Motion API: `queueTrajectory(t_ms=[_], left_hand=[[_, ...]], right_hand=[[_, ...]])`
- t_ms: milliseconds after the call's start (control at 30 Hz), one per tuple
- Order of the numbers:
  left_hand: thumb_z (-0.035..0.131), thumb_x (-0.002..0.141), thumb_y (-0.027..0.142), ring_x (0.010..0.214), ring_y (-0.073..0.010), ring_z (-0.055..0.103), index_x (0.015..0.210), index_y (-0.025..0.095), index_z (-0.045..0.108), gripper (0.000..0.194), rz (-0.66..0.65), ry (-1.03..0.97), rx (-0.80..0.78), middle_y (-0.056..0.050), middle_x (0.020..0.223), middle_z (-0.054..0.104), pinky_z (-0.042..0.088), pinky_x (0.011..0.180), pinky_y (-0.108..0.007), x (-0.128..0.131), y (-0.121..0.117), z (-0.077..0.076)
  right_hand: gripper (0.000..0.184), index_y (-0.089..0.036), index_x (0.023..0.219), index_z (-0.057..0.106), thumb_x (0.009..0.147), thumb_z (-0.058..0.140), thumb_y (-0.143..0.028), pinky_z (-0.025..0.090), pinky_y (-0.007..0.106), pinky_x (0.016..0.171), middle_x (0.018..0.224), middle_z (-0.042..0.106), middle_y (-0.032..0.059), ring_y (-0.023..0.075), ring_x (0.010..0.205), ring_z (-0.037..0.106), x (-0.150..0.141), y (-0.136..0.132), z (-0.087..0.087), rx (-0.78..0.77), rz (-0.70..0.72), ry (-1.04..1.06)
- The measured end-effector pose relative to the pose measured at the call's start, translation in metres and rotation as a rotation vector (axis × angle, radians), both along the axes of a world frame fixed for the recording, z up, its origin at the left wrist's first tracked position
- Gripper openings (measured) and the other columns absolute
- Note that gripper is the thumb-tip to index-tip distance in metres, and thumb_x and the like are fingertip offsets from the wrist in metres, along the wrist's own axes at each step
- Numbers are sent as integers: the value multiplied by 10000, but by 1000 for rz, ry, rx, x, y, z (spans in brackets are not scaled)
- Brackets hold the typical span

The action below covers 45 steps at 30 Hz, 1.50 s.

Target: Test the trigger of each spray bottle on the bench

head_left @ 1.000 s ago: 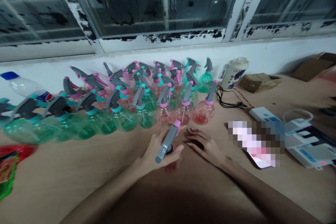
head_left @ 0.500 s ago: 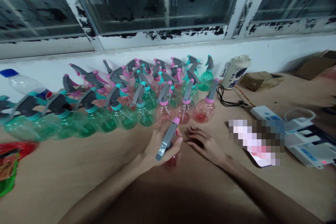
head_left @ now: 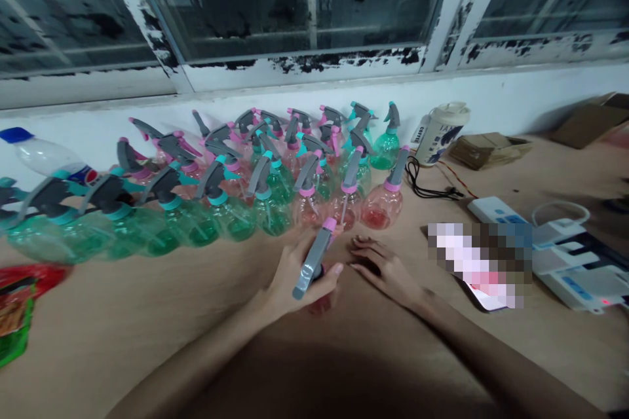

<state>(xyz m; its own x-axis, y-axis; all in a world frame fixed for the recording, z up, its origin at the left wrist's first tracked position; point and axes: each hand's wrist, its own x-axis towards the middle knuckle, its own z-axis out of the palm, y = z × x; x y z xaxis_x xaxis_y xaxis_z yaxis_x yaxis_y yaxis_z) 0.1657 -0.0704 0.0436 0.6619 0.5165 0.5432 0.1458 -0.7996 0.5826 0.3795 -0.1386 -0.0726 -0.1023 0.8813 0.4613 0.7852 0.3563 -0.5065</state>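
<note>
My left hand (head_left: 289, 278) is wrapped round a pink spray bottle (head_left: 322, 301) whose grey trigger head (head_left: 309, 262) points toward me; the bottle stands on the wooden table (head_left: 122, 321). My right hand (head_left: 388, 268) rests just to the right of it, fingers curled down onto the tabletop and holding nothing I can see. Directly behind both hands stand several pink spray bottles (head_left: 381, 200) and green spray bottles (head_left: 230, 216) in rows against the wall.
A plastic drink bottle (head_left: 44, 157) lies at the far left, a red and green packet (head_left: 17, 304) at the left edge. A white jar (head_left: 439, 131), black cable (head_left: 427, 186), cardboard pieces (head_left: 486, 150) and white devices (head_left: 570, 258) sit to the right.
My left hand has shifted the held bottle slightly; the view has tipped a little. My right hand stays on the table.
</note>
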Motion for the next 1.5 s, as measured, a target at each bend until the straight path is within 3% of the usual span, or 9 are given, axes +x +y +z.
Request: queueTrajectory(t_ms=[267,500,733,933,1133,1300,1500], left_hand=[[552,783,295,789,-217,612,1000,213,558,232,1,-16,30,-62,866,617,514,714,-390,2,6,-4],[503,814,257,711,-184,591,774,200,506,70,76,34,-52,-27,745,581,504,666,-352,4,0,3],[517,832,281,702,-189,573,880,212,506,85,155,23,-41,-12,711,546,495,646,-352,2,-5,6],[530,814,313,747,-200,601,1001,193,521,222,112,3,-85,-55,850,605,514,699,-383,1,-4,-4],[553,797,283,791,-205,614,1060,211,541,273,24,-13,-54,-55,883,621,518,740,-391,2,0,-3],[553,788,294,789,-208,618,971,201,570,206,-9,2,-41,-64,871,619,516,745,-390,4,4,0],[540,790,312,648,-168,602,777,204,539,109,2,-10,-41,-7,685,596,518,642,-333,9,6,-3]], right_hand=[[253,-231,1110,614,888,543,-329,465,480,986,1172,647,94,249,1176,551,1,0,-2,-8,-6,-14],[258,-205,1106,609,892,537,-330,476,474,976,1180,641,113,254,1168,555,1,0,-2,-14,-16,-34],[249,-213,1105,607,893,534,-323,477,479,974,1160,650,105,252,1158,561,2,1,-3,-7,-9,-40],[270,-225,1127,605,885,539,-326,495,479,947,1151,656,105,260,1140,577,2,1,-3,-1,-13,-34],[285,-217,1144,595,888,535,-328,483,482,962,1171,650,108,259,1154,568,1,0,-2,-1,-18,-39],[288,-218,1149,590,891,525,-327,491,479,952,1161,653,107,257,1148,571,0,0,-3,5,-17,-46],[240,-231,1104,617,891,522,-290,458,496,985,1141,661,99,259,1152,566,-1,-1,-1,8,2,-58]])
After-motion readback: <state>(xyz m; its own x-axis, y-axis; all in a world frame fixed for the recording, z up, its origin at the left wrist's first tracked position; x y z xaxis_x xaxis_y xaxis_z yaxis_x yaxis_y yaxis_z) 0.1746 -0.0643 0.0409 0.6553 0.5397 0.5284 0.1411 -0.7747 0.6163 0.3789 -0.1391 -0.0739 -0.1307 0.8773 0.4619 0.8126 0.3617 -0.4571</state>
